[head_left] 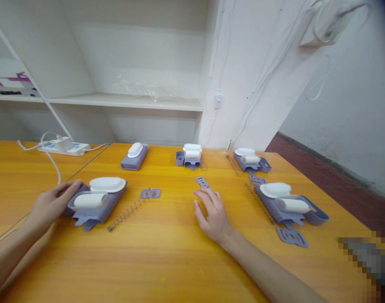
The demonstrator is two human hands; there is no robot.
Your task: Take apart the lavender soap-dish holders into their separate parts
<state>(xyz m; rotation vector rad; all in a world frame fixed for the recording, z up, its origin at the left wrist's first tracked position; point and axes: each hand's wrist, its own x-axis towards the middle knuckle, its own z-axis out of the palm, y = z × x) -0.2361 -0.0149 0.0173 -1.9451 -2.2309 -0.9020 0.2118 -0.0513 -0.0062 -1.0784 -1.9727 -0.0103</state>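
On the left, my left hand (52, 204) closes its fingers over a dark purple-grey end cap (73, 194). The cap lies against a purple-grey housing (112, 206) that carries a white oval piece (108, 184) and a white roller (90, 200). To the right of this set lie a coil spring (127, 214) and a flat purple-grey plate (150, 193) with cut-outs. My right hand (213, 214) hovers or rests at the table's middle, fingers apart and bent, with nothing visible in it. Just beyond its fingertips lies another cut-out plate (202, 182).
Similar sets stand at right front (282, 204), right back (251, 160), back middle (192, 156) and back left (135, 156). A plate (292, 237) lies near the right set. A power strip (64, 146) with white cables sits at the back left, below white shelving (126, 99).
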